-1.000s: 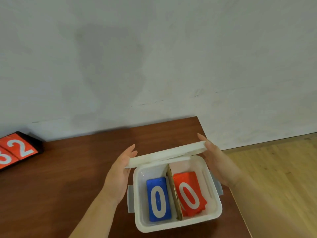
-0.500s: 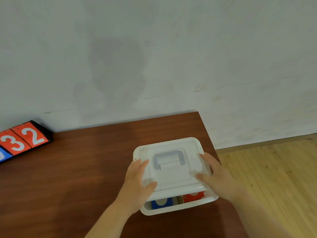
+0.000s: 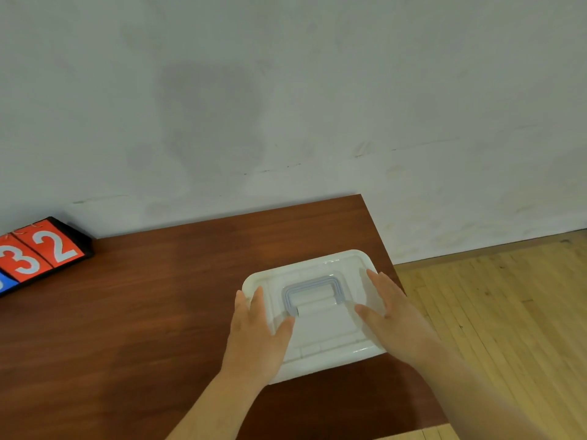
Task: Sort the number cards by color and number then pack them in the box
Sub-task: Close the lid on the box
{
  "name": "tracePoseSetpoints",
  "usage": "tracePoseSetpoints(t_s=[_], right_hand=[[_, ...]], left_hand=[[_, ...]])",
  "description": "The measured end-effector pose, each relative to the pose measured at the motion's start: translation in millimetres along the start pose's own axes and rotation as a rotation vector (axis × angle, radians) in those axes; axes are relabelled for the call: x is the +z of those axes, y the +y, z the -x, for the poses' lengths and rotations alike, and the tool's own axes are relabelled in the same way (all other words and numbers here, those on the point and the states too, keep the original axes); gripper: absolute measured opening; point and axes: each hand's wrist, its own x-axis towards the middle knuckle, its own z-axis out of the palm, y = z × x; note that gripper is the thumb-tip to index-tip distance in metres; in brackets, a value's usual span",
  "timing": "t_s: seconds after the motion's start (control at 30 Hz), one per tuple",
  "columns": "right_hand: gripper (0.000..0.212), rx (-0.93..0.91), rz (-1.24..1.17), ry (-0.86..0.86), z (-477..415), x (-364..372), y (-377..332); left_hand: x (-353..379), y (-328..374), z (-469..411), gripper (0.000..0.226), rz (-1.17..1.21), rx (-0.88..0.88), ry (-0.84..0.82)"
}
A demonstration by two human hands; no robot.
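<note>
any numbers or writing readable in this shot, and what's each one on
"2": white digit on a red card in the black-framed flip scoreboard at the table's far left.
"3": white digit on the red card just left of it, cut at the picture's edge.
Blue card below: its digit is out of frame, so unreadable.
White box lid and its grey handle: no text visible.

— What's different from a second ago?

— The lid no longer tilts above the open box; it lies flat across it, and the blue and red cards are hidden beneath.

— And your hands?

— My left hand and right hand have left the lid's edges; both palms now press flat on top, either side of the grey handle.
</note>
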Motion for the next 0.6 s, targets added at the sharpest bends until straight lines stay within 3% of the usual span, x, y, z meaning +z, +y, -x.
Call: tracePoseSetpoints(t_s=[0.13,0.6], right_hand=[[0.076,-0.057,0.212,0.034,7.6,22.8,15.4],[0.075,-0.042,0.303,0.023,-5.1,22.0,15.3]], left_hand=[[22.9,-11.0,10.9,0.086,-0.247,0.047,0.013],[19.1,-2.2,-0.5,0.089,-0.447,-0.003,-0.029]])
